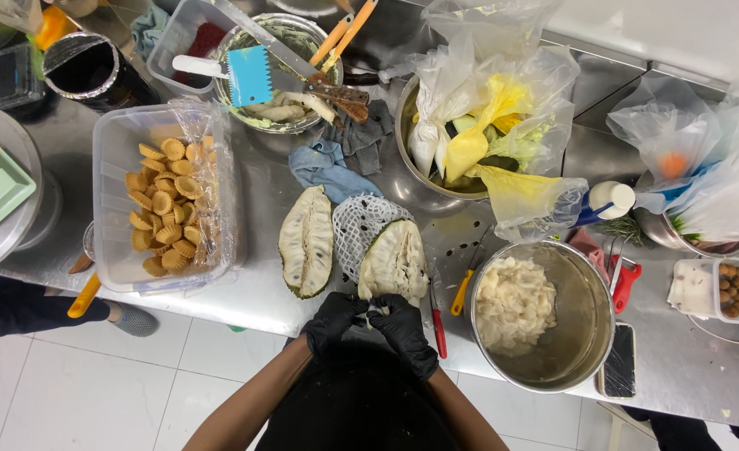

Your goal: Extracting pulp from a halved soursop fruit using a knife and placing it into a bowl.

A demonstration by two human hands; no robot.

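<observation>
Both black-gloved hands met at the near edge of the steel bench [261, 209], the left hand [333, 321] and the right hand [403, 327] each pinched onto a small pale piece of fruit flesh [375, 312] between them, so each grip was clenched on that piece rather than released. It sat just below the cut half of soursop [394, 260], which lay touching a white foam net sleeve [359, 221]. A second half [307, 242] lay beside it, cut face up and seemingly still full of flesh. Judging by how things lay, the work was well under way but not finished: the steel bowl [591, 334] to the right already held a good heap of white pulp [514, 302], while both halves on the bench still had flesh in them. A red-handled tool [439, 326] and a yellow-handled one [461, 292] lay between the fruit and that bowl. To the left, a clear plastic tub [110, 200], loosely covered with film, held many small golden tart shells [167, 209]. Farther back, a metal bowl [302, 33] carried pale scraps, a blue scraper [250, 75] and a long knife, and another bowl [411, 159] was stuffed with clear and yellow plastic bags [486, 125]. A small white tray [699, 288] at far right held little brown balls.
</observation>
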